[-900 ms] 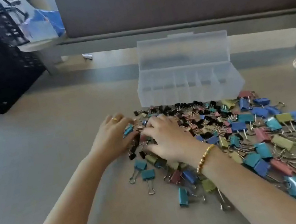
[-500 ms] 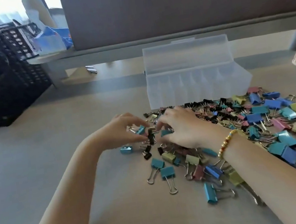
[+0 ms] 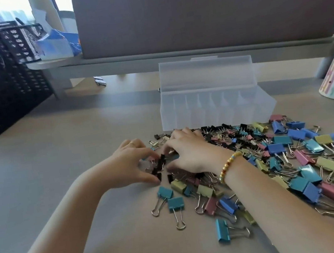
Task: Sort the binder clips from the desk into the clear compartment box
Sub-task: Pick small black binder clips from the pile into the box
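Hands meet at the near-left edge of the binder clips (image 3: 260,155): left hand (image 3: 127,167) curls its fingers around small black clips (image 3: 159,167), right hand (image 3: 190,153) pinches among them (exactly what it holds, I cannot tell). Clear compartment box (image 3: 213,106) stands lid-up just behind the pile on the desk (image 3: 58,165).
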